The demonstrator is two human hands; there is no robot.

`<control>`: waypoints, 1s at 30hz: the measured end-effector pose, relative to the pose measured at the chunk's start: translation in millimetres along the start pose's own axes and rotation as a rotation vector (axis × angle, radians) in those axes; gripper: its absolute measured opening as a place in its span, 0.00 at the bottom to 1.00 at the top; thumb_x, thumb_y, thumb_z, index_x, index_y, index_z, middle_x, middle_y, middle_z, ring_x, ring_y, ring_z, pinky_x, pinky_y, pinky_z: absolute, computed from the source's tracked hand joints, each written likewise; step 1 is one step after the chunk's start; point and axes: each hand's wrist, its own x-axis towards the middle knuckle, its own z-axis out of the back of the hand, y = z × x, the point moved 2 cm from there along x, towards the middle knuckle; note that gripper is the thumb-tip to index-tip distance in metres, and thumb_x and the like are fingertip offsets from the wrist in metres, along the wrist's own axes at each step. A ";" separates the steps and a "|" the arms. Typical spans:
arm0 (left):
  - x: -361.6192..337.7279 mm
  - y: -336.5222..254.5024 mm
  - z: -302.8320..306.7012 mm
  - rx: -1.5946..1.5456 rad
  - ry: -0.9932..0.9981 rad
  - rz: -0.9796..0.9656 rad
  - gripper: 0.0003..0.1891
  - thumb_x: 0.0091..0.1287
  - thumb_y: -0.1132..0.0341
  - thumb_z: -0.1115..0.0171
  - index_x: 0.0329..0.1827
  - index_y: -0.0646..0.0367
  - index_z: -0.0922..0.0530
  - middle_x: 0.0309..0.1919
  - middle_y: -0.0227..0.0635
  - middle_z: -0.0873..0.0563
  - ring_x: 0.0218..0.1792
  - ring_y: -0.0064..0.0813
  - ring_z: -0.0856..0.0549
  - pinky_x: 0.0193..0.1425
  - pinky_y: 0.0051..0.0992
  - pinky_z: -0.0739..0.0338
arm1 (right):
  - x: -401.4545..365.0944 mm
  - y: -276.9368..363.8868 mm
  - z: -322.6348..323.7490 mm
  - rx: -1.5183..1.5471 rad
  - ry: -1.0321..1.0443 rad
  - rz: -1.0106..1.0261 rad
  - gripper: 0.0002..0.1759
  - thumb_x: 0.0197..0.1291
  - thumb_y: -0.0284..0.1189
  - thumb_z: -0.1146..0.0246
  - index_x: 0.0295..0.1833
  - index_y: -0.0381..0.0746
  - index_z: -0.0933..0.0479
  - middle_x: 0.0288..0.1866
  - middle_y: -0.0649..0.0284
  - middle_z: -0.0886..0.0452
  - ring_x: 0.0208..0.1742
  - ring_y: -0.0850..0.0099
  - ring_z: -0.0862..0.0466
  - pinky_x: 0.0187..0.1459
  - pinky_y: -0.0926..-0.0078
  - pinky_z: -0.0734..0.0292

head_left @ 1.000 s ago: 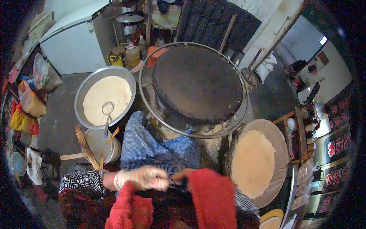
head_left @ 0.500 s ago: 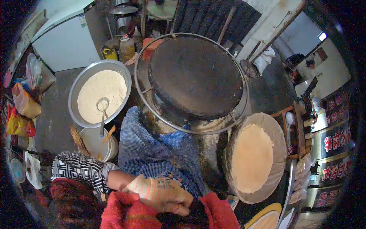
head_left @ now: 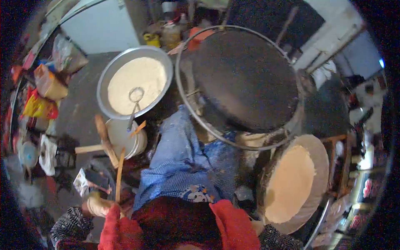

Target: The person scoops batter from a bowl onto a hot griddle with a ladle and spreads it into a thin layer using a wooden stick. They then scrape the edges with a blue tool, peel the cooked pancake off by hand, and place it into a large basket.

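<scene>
My left hand (head_left: 101, 206) is low at the left, blurred, beside a red cloth edge (head_left: 114, 227) of the clothing on my front. The lower end of a thin wooden stick (head_left: 119, 179) reaches close to its fingers, which are smeared by motion. At the lower right, my right hand (head_left: 257, 227) shows only in part beside the red cloth, its fingers hidden. Close to it stands a round tray (head_left: 318, 183) lined with pale sheeting, bearing a stack of thin tan flatbreads (head_left: 291, 185). A blue checked apron (head_left: 171, 171) covers my lap.
A large dark round griddle (head_left: 246, 79) within a metal ring (head_left: 178, 81) stands ahead. Left of it sits a metal basin (head_left: 102, 100) of pale batter (head_left: 137, 79) with a ladle (head_left: 135, 100). Below are a bucket (head_left: 139, 143) and wood pieces (head_left: 106, 139). Bags (head_left: 50, 81) line the left.
My left hand, earlier across my lap in a striped pale covering, has moved left. My right hand now shows partly at the lower right. The view has shifted, so the surroundings appear farther right.
</scene>
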 end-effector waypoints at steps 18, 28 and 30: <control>108.5 -92.7 91.4 1.055 0.621 -0.126 0.19 0.70 0.55 0.46 0.37 0.66 0.19 0.35 0.45 0.15 0.34 0.38 0.16 0.41 0.32 0.22 | -24.4 0.5 37.8 -0.237 0.423 -0.262 0.12 0.59 0.33 0.39 0.44 0.38 0.20 0.41 0.57 0.16 0.42 0.63 0.16 0.41 0.70 0.20; 0.5 -92.0 125.0 0.447 -1.285 -0.870 0.22 0.71 0.48 0.49 0.40 0.62 0.22 0.32 0.31 0.19 0.34 0.19 0.21 0.39 0.21 0.25 | 323.3 177.0 -93.9 -1.168 -0.191 1.317 0.13 0.60 0.35 0.44 0.44 0.40 0.22 0.48 0.57 0.19 0.52 0.57 0.21 0.53 0.60 0.27; -37.4 -80.5 149.9 0.430 -1.505 -0.946 0.21 0.70 0.49 0.46 0.43 0.62 0.22 0.34 0.30 0.17 0.35 0.19 0.20 0.42 0.22 0.24 | 378.8 165.7 -142.1 -1.483 -0.162 1.054 0.16 0.60 0.40 0.47 0.41 0.40 0.21 0.51 0.57 0.21 0.53 0.60 0.24 0.55 0.54 0.34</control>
